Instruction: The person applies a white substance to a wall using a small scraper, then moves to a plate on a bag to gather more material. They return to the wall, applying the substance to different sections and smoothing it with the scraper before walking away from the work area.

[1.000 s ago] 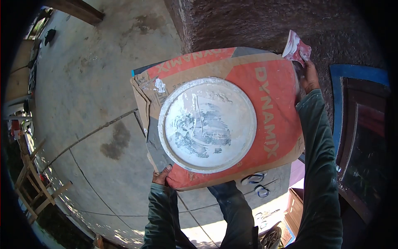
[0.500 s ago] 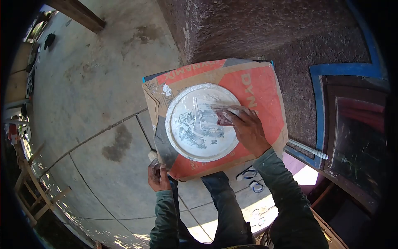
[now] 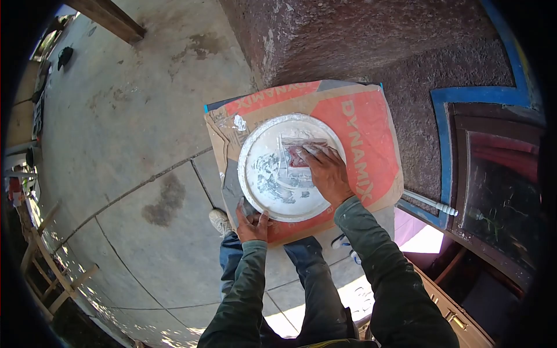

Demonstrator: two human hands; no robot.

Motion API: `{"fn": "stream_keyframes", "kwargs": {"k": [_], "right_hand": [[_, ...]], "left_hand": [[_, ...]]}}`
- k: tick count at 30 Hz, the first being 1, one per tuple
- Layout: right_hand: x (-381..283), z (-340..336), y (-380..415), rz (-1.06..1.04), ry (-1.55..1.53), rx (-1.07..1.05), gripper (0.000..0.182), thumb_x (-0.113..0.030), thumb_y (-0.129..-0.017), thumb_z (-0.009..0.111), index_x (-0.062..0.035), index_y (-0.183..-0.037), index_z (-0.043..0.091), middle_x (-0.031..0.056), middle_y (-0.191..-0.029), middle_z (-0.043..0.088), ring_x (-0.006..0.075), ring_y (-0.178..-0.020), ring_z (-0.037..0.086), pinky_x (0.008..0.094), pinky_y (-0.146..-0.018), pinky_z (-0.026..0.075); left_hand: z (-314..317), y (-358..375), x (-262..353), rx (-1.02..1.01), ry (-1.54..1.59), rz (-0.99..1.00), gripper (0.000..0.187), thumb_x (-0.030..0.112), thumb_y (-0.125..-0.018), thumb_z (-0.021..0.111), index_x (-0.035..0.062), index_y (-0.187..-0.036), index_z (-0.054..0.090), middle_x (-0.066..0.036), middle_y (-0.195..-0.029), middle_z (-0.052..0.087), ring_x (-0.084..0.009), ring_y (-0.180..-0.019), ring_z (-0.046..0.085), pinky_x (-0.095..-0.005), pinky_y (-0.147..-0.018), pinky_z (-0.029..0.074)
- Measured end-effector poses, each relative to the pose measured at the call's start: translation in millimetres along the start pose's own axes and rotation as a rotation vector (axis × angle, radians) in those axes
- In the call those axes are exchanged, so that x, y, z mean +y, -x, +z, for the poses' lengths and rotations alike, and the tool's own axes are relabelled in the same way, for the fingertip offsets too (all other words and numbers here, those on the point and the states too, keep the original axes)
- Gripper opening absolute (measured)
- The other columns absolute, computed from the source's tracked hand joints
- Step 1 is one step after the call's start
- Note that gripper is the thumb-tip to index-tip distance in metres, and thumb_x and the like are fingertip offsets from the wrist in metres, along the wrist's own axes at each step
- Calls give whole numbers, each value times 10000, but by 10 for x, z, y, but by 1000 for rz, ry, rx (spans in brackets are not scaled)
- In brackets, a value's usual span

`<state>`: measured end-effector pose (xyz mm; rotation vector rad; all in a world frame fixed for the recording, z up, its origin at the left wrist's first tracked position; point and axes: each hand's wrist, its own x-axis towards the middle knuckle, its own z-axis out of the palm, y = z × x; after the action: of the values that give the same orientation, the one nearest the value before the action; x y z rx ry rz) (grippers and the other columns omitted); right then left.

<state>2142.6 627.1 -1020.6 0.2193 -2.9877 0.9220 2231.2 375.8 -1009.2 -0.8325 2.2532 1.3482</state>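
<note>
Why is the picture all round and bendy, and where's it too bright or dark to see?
Head view: black corners, and lines on the floor curve; sunlit ground by the legs glares nearly white; the lower-right edge sinks into darkness; the round lid, in shade, shows clearly.

The site is assessed as a paved area beside a building. A stained concrete floor (image 3: 145,133) is noted, bordered by a rough brown wall (image 3: 360,35) and a blue-trimmed window (image 3: 499,168). A wooden post (image 3: 107,18) is observed, and strong daylight is recorded at the floor's edges.
</note>
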Motion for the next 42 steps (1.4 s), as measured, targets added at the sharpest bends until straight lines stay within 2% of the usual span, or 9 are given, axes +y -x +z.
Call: {"fn": "stream_keyframes", "kwargs": {"k": [15,26,28,30,33,34,36,38,42], "right_hand": [[26,88,-59,15,-20,62,445,-15,-833,582,-106,-1264,646,90,-1247,657,267,-1197,592,435,-1072,422],[-238,7,379,49,-7,-129,394,-35,-838,587,-52,-1225,655,147,-1135,677,310,-1102,626,439,-1019,449],[-337,-207,391,329,-284,-218,386,12,-832,578,-25,-1209,654,162,-1079,693,361,-1007,653,444,-949,502],[-336,-311,418,314,-406,-67,336,33,-862,590,13,-1194,642,135,-1045,713,341,-935,682,414,-890,539],[-461,-779,433,783,-1435,44,262,-24,-925,641,-6,-1186,645,61,-1092,698,192,-993,675,332,-883,547],[-528,-938,473,754,-1432,91,262,-24,-925,641,-6,-1186,645,61,-1092,698,192,-993,675,332,-883,547],[-723,-1284,530,862,-1848,281,279,-19,-925,638,-38,-1203,634,72,-1119,687,195,-1008,670,348,-870,555],[-1026,-1749,502,812,-1931,397,278,-20,-928,635,-41,-1204,618,73,-1146,673,204,-1017,665,370,-874,554],[-1319,-2425,466,601,-2155,591,251,-50,-947,611,-54,-1198,621,80,-1158,676,229,-1040,663,402,-912,539]], "left_hand": [[-18,-62,18,-30,1,-1,784,26,-862,726,74,-1513,293,-94,-759,720,-141,-678,711,-281,-657,567],[-19,-147,-105,-67,66,-19,769,-20,-865,696,65,-1502,273,-131,-789,697,-195,-642,703,-305,-599,594],[-23,-126,-116,-73,145,-61,754,-30,-867,686,80,-1500,291,-114,-784,694,-185,-633,696,-302,-585,585],[-156,-164,-51,-88,225,-80,741,-40,-869,676,94,-1499,310,-97,-778,690,-174,-625,690,-298,-571,576],[-537,-144,-16,-60,314,-112,721,-86,-861,629,155,-1483,356,-105,-792,665,-200,-613,687,-326,-497,553],[-745,-82,163,-77,257,-72,710,-85,-855,629,145,-1473,366,-106,-786,662,-200,-612,688,-329,-494,552],[-1191,-110,451,-89,179,32,680,-79,-840,628,122,-1446,392,-109,-758,658,-210,-600,687,-338,-488,544],[-1623,-266,831,-83,387,-5,607,-71,-854,613,67,-1410,413,-104,-784,654,-228,-621,684,-347,-516,560],[-1839,-412,2351,-102,298,450,523,-52,-897,571,59,-1393,448,-90,-796,629,-215,-683,666,-367,-578,589]]}}
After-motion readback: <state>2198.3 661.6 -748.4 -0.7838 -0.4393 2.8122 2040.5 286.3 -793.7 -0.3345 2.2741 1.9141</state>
